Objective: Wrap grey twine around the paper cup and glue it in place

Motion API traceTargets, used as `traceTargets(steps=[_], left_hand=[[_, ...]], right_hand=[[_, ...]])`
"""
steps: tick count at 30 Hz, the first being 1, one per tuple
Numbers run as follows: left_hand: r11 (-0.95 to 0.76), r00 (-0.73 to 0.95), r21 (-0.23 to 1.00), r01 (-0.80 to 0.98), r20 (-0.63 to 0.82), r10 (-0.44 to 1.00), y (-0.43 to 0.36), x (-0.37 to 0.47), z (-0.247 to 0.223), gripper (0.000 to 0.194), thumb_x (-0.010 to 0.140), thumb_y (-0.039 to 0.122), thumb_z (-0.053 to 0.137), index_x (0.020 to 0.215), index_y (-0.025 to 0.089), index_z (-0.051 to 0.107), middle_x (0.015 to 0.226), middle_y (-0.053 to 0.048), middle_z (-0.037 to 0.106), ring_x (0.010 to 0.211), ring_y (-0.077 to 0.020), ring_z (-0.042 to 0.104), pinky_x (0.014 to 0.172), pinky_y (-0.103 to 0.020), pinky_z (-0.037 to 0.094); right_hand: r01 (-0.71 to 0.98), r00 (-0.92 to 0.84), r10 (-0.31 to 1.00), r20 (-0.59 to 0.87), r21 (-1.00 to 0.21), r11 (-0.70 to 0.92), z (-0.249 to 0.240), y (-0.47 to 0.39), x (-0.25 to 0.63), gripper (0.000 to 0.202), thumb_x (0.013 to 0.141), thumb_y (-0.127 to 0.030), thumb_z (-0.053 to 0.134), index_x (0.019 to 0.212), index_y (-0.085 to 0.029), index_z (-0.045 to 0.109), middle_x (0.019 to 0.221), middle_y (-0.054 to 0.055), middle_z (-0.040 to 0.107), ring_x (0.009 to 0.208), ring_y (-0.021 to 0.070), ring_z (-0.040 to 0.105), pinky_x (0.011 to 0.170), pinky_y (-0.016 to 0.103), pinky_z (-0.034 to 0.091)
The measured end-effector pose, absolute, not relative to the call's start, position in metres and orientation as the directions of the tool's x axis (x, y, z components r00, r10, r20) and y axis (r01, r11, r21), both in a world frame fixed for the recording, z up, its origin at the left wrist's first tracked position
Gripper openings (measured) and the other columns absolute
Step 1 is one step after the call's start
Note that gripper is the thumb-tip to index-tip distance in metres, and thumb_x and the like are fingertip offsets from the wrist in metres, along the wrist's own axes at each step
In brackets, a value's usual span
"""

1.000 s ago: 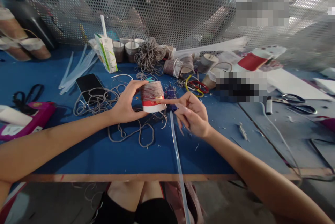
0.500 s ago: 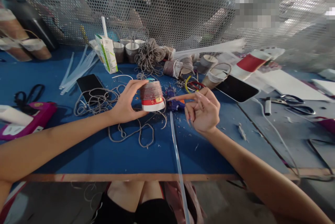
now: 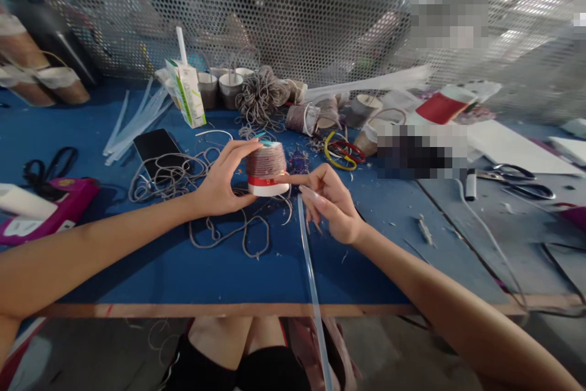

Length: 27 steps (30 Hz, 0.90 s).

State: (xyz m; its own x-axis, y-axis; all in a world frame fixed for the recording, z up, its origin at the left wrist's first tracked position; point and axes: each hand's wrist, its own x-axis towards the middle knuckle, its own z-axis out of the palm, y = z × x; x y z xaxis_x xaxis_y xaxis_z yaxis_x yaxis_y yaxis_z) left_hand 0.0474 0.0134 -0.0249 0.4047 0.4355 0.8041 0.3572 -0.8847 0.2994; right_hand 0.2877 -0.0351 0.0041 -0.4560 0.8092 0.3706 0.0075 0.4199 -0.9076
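My left hand (image 3: 226,180) grips a small upside-down paper cup (image 3: 267,168) between thumb and fingers. Grey cord is wound round its upper part, and the rim end is red and white. My right hand (image 3: 332,202) reaches in from the right, its index finger stretched out and touching the cup's red band; the other fingers are bent and hold nothing I can see. Behind the right fingers stands a blue glue gun (image 3: 299,162), partly hidden, with a long clear glue stick (image 3: 310,269) running down past the table edge. Loose grey cord (image 3: 256,238) lies below the cup.
A dark phone (image 3: 158,150) and a drink carton (image 3: 190,95) are at the left. Cord-wrapped cups and a cord bundle (image 3: 263,95) stand along the back. Scissors (image 3: 517,180) lie at the right, a magenta glue gun (image 3: 59,205) at the far left.
My right hand has moved left and turned, bringing its index finger onto the cup's red band. My left hand still holds the cup in nearly the same place.
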Motion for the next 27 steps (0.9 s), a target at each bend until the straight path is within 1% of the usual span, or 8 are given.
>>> traceTargets(steps=[9, 12, 14, 16, 19, 21, 23, 27], left_hand=[[-0.880, 0.367, 0.427, 0.207, 0.800, 0.475, 0.019, 0.046, -0.033, 0.073, 0.079, 0.032, 0.072, 0.143, 0.028, 0.036, 0.138, -0.015, 0.045, 0.133, -0.0317, 0.052, 0.103, -0.049, 0.055], [-0.883, 0.345, 0.448, 0.141, 0.814, 0.468, 0.022, 0.048, -0.037, 0.072, 0.082, 0.036, 0.071, 0.143, 0.028, 0.033, 0.138, -0.015, 0.043, 0.138, -0.0314, 0.048, 0.109, -0.049, 0.051], [-0.890, 0.349, 0.445, 0.097, 0.822, 0.450, 0.023, 0.049, -0.038, 0.072, 0.084, 0.040, 0.069, 0.143, 0.027, 0.031, 0.140, -0.015, 0.043, 0.141, -0.0313, 0.045, 0.114, -0.051, 0.046], [-0.889, 0.378, 0.454, 0.066, 0.813, 0.443, 0.023, 0.049, -0.038, 0.073, 0.085, 0.043, 0.069, 0.143, 0.027, 0.029, 0.144, -0.017, 0.042, 0.144, -0.0314, 0.042, 0.118, -0.052, 0.042], [-0.869, 0.473, 0.493, 0.045, 0.756, 0.453, 0.022, 0.047, -0.035, 0.075, 0.086, 0.043, 0.071, 0.144, 0.028, 0.026, 0.153, -0.018, 0.038, 0.149, -0.0318, 0.036, 0.120, -0.054, 0.039], [-0.858, 0.533, 0.512, 0.032, 0.718, 0.448, 0.022, 0.046, -0.032, 0.077, 0.086, 0.045, 0.071, 0.145, 0.029, 0.024, 0.156, -0.018, 0.036, 0.152, -0.0323, 0.030, 0.121, -0.055, 0.035], [-0.856, 0.572, 0.517, 0.003, 0.701, 0.425, 0.022, 0.046, -0.029, 0.077, 0.087, 0.047, 0.069, 0.146, 0.031, 0.022, 0.158, -0.018, 0.034, 0.153, -0.0325, 0.026, 0.122, -0.057, 0.033], [-0.859, 0.617, 0.511, -0.035, 0.687, 0.384, 0.023, 0.046, -0.030, 0.080, 0.089, 0.043, 0.067, 0.150, 0.032, 0.017, 0.161, -0.017, 0.027, 0.155, -0.0321, 0.022, 0.122, -0.057, 0.033]], right_hand=[[-0.083, -0.242, 0.890, 0.385, -0.923, 0.377, 0.008, -0.030, 0.287, 0.035, 0.090, -0.045, 0.057, 0.075, -0.024, 0.035, 0.090, 0.005, 0.077, 0.029, 0.0019, 0.028, 0.030, 0.024, 0.029], [-0.087, -0.114, 0.883, 0.456, -0.890, 0.448, 0.010, -0.027, 0.287, 0.034, 0.090, -0.044, 0.057, 0.075, -0.024, 0.033, 0.081, 0.002, 0.076, 0.028, 0.0022, 0.027, 0.029, 0.022, 0.028], [-0.090, -0.009, 0.839, 0.543, -0.837, 0.541, 0.010, -0.025, 0.288, 0.031, 0.090, -0.042, 0.058, 0.080, -0.025, 0.035, 0.082, -0.001, 0.073, 0.029, 0.0018, 0.027, 0.028, 0.021, 0.028], [-0.077, 0.035, 0.798, 0.602, -0.794, 0.603, 0.010, -0.024, 0.290, 0.030, 0.089, -0.042, 0.062, 0.087, -0.027, 0.037, 0.098, -0.001, 0.071, 0.031, 0.0005, 0.030, 0.028, 0.021, 0.030], [-0.008, -0.155, 0.784, 0.601, -0.794, 0.608, 0.008, -0.024, 0.293, 0.051, 0.075, -0.045, 0.079, 0.096, -0.030, 0.035, 0.141, 0.006, 0.053, 0.037, -0.0012, 0.040, 0.031, 0.023, 0.039], [0.046, -0.330, 0.772, 0.544, -0.807, 0.588, 0.007, -0.024, 0.294, 0.070, 0.061, -0.043, 0.089, 0.098, -0.031, 0.032, 0.156, 0.012, 0.037, 0.042, -0.0005, 0.045, 0.033, 0.026, 0.044], [0.098, -0.418, 0.771, 0.480, -0.820, 0.564, 0.005, -0.024, 0.293, 0.073, 0.060, -0.039, 0.091, 0.097, -0.031, 0.028, 0.158, 0.015, 0.035, 0.043, -0.0006, 0.044, 0.034, 0.026, 0.044], [0.158, -0.433, 0.779, 0.453, -0.813, 0.560, 0.001, -0.022, 0.290, 0.065, 0.071, -0.035, 0.085, 0.094, -0.030, 0.025, 0.152, 0.016, 0.045, 0.042, -0.0011, 0.040, 0.035, 0.022, 0.038]])
